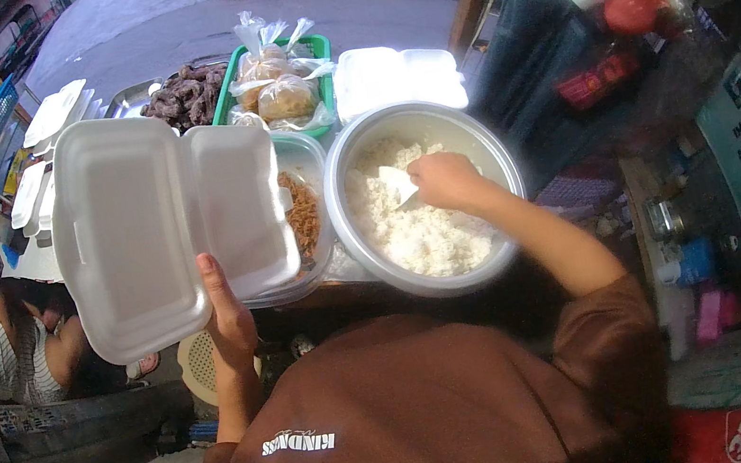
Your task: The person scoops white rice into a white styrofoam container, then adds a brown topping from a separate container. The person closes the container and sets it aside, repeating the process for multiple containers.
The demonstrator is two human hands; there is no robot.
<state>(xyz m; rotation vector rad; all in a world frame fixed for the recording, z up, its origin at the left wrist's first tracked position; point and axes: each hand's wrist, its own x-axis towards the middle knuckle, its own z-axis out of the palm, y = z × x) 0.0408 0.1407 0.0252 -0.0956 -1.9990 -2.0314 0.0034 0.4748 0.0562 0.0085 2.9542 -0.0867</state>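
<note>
My left hand (231,317) holds up an opened white foam clamshell box (126,232), its thumb near the fold between the two halves. Both halves look bare inside. My right hand (445,181) grips a white scoop (399,182) whose blade is in cooked white rice (444,245). The rice lies in a large round pot (437,286) with a pale rim. Partly behind the foam box, left of the pot, a clear plastic tub (308,147) contains brown shredded food or noodles (303,216).
A green basket (325,48) with knotted bags of food (286,97) stands behind the tub. Left of it, dark brown food pieces (189,97) lie on a metal tray (131,98). Foam boxes (398,76) are also behind the pot. Another person (6,343) sits at the far left.
</note>
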